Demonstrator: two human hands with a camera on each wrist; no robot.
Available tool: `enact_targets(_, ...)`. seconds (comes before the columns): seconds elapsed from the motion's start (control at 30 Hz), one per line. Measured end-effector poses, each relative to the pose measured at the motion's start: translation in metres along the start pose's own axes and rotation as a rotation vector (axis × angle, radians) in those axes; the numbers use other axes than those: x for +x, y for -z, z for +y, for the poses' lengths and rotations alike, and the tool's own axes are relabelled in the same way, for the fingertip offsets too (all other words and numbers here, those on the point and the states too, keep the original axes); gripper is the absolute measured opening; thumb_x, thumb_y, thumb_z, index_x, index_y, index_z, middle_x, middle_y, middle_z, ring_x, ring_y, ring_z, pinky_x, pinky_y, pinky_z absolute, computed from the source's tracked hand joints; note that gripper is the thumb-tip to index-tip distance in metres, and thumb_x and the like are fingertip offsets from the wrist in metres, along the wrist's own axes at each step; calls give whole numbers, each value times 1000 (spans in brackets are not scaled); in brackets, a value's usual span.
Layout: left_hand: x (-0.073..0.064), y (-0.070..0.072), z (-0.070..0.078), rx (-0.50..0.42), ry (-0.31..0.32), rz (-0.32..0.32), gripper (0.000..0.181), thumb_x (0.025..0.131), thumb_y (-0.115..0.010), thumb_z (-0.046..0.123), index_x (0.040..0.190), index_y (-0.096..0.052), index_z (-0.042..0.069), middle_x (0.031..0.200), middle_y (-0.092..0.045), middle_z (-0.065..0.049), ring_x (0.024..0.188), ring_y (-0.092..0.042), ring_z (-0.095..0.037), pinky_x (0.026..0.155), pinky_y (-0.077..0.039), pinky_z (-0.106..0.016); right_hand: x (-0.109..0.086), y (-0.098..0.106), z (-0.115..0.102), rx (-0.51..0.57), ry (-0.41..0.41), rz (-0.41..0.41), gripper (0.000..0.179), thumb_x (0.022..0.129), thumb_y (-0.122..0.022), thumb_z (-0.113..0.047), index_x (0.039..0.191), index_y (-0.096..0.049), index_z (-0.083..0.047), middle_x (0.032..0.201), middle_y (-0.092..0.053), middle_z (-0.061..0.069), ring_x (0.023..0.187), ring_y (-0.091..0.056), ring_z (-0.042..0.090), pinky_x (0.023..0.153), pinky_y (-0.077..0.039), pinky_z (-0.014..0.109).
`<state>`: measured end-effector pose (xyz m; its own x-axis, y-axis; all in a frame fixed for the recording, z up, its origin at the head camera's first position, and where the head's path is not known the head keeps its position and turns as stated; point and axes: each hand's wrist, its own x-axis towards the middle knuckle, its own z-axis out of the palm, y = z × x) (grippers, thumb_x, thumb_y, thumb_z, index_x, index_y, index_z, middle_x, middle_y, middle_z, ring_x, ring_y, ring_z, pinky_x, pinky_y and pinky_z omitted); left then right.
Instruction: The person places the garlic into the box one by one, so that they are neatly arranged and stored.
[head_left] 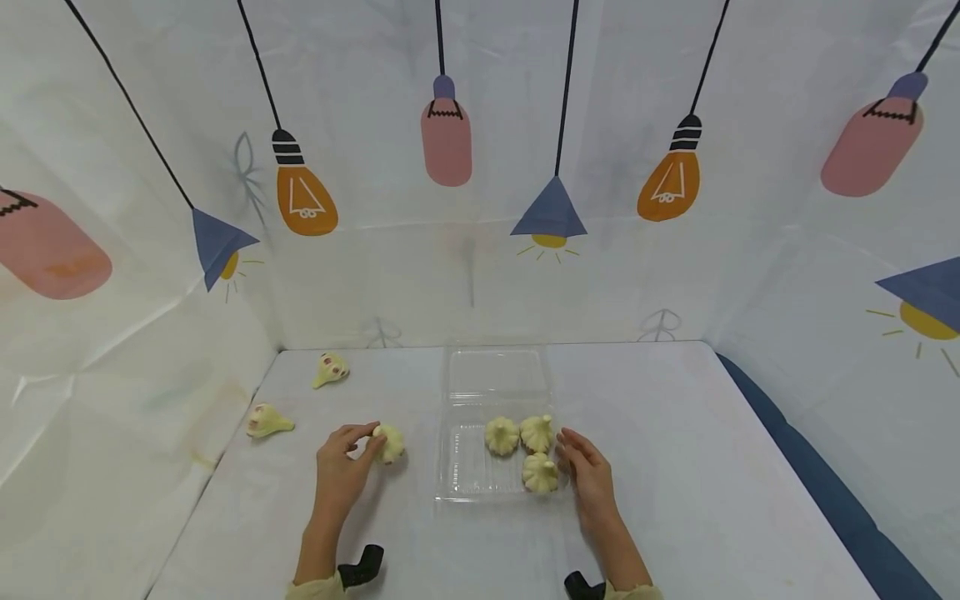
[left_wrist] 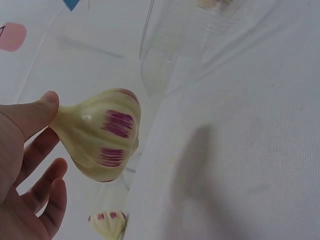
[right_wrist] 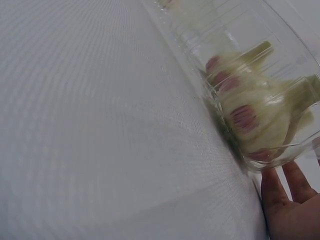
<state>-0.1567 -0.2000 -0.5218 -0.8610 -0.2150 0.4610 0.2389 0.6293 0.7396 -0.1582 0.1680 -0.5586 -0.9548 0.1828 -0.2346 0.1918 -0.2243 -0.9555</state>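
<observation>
My left hand (head_left: 343, 473) pinches a garlic bulb (head_left: 391, 445) by its stem, between thumb and fingers. In the left wrist view this garlic bulb (left_wrist: 107, 135) is pale yellow with purple streaks and is held up off the white table. A clear plastic clamshell box (head_left: 467, 475) lies with its lid back, to the right of that hand. Three bulbs sit in the right half of its tray, among them the front one (head_left: 540, 473). My right hand (head_left: 592, 479) is at the box's right side, fingertips (right_wrist: 272, 185) against the clear wall near a bulb (right_wrist: 257, 117).
Two more garlic bulbs lie on the table (head_left: 660, 433) at the far left, one toward the back (head_left: 331, 370) and one nearer (head_left: 267, 421). White sheeting with printed lamps (head_left: 551, 208) encloses the table's back and sides.
</observation>
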Motion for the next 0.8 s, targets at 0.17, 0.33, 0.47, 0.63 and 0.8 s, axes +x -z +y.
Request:
enact_targets(0.17,-3,-1,8,-19,-35,3,23,77,-84,9,99,-77,9,91,-69,4,89,-58,-12,69,-50,-40,-1,-1,1,6,15,8,37,101,-49,-10,136,-52,0,136,-54,16,117,-57,19,88,-49,26)
enact_targets(0.33,-5,-1,16,-32,-40,9,23,77,-83,9,99,-77,9,92,-69,5,90,-59,-11,72,-48,-25,-1,0,1,3,21,5,36,101,-49,-11,135,-53,0,135,-55,16,117,-57,19,88,-49,26)
enact_targets(0.47,-5,-2,23,-47,-38,0,23,77,-83,9,100,-77,10,92,-68,6,91,-60,-11,75,-45,-18,-1,0,1,-1,25,-4,36,102,-48,-11,136,-52,1,136,-53,18,120,-55,22,88,-49,26)
enact_targets(0.63,-5,-3,31,-79,-73,-14,24,76,-84,8,98,-77,11,92,-68,8,91,-61,-11,74,-49,-27,1,0,0,6,3,-2,36,101,-47,-9,137,-52,-2,137,-53,15,122,-53,22,90,-48,26)
enact_targets(0.8,-4,-5,37,-109,-115,-23,25,75,-84,6,98,-77,10,91,-69,7,89,-62,-13,73,-50,-37,1,0,-1,5,-4,-10,37,102,-46,-10,138,-51,-2,139,-52,15,125,-51,23,92,-47,27)
